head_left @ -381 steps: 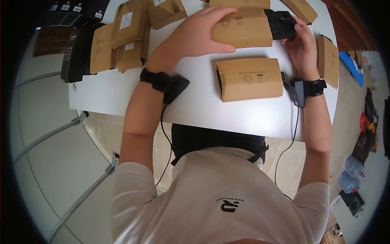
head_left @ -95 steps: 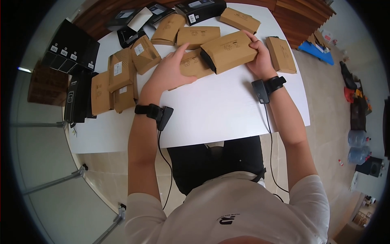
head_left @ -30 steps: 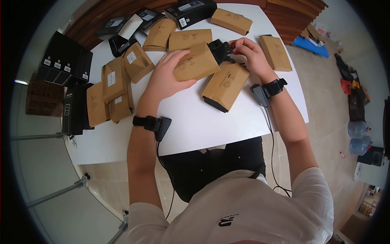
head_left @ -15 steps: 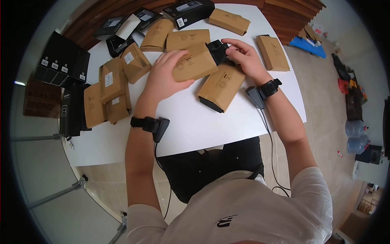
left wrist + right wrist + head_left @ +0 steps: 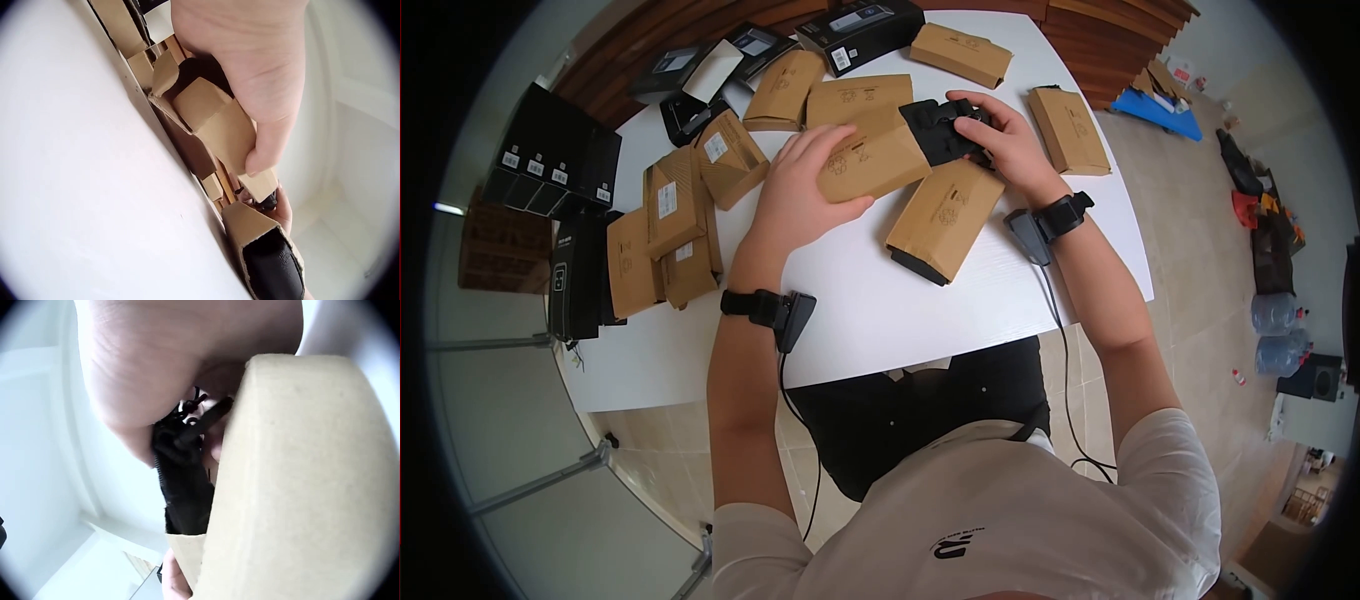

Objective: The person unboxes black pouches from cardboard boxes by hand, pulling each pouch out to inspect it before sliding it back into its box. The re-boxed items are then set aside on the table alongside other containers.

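My left hand (image 5: pixel 805 190) grips a brown cardboard box (image 5: pixel 875 165) by its left part, thumb along the near side. From the box's right end sticks out a black item (image 5: pixel 935 130) with strap-like parts, its exact kind unclear. My right hand (image 5: pixel 1010 145) pinches that black item, thumb on top. In the right wrist view the black item (image 5: pixel 187 494) runs from the fingers into the box mouth. The box's other end gapes with loose flaps (image 5: pixel 200 103) in the left wrist view. Just below lies a second brown box (image 5: pixel 948 220), black stuff (image 5: pixel 272 262) filling its near end.
Several brown boxes stand around on the white table (image 5: pixel 850 330), one behind the hands (image 5: pixel 860 98) and one at the right (image 5: pixel 1070 130). Black boxes (image 5: pixel 860 35) line the back, more stacked at the left (image 5: pixel 555 155). Cables (image 5: pixel 1060 350) hang from both wrist cameras.
The second box, earlier in my right hand, now lies on the table. My left hand has lifted another box. Over the last half second, more of the black item shows at its right end.
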{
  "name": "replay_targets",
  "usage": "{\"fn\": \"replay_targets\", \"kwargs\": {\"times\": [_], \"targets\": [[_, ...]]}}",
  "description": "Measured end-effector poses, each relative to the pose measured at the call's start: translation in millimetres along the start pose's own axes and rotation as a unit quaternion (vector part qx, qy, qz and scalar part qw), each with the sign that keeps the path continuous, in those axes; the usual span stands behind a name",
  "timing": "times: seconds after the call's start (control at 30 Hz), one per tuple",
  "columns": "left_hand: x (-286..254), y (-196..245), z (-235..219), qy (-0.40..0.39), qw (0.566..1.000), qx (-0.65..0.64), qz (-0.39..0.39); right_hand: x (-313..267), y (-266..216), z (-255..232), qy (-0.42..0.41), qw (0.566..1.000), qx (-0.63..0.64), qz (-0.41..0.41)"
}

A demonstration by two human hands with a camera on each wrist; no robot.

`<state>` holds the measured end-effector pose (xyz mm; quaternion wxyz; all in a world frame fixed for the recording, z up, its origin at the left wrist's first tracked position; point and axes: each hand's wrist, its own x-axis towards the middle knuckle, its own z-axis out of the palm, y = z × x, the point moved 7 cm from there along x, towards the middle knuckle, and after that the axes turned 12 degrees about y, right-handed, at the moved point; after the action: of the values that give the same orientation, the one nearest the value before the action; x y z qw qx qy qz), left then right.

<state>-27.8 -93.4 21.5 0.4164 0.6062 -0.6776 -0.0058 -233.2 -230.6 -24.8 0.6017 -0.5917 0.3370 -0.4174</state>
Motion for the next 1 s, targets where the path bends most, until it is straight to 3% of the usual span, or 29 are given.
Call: {"fn": "replay_targets", "kwargs": {"times": [0.07,0.13,0.17,0.27,0.37,0.5,0.6,0.7,1.0], "targets": [[-1,0,1,-0.003,1.000,0.002,0.002,6,8,-5,0.010,1.000,0.013,0.006],[-1,-3,0,0.000,1.000,-0.025,-0.010,11,7,-19,0.070,0.994,0.087,-0.007],[-1,-3,0,-0.001,1.000,-0.024,-0.010,11,9,-27,0.118,0.981,0.154,0.026],[1,-6,-4,0.006,0.999,-0.029,-0.035,22,17,-47,0.145,0.952,0.267,0.049],[1,-13,-4,0.014,0.999,-0.014,-0.047,29,24,-60,0.142,0.943,0.295,0.058],[1,-14,-3,0.009,0.998,-0.015,-0.055,26,20,-53,0.126,0.952,0.275,0.045],[0,-10,-2,0.001,0.999,-0.025,-0.045,13,5,-43,0.194,0.963,0.186,0.029],[0,-7,-1,-0.011,0.999,-0.029,-0.024,14,2,-30,0.085,0.987,0.134,-0.022],[-3,-5,5,-0.058,0.997,-0.042,-0.025,13,5,-30,0.068,0.992,0.107,0.004]]}}
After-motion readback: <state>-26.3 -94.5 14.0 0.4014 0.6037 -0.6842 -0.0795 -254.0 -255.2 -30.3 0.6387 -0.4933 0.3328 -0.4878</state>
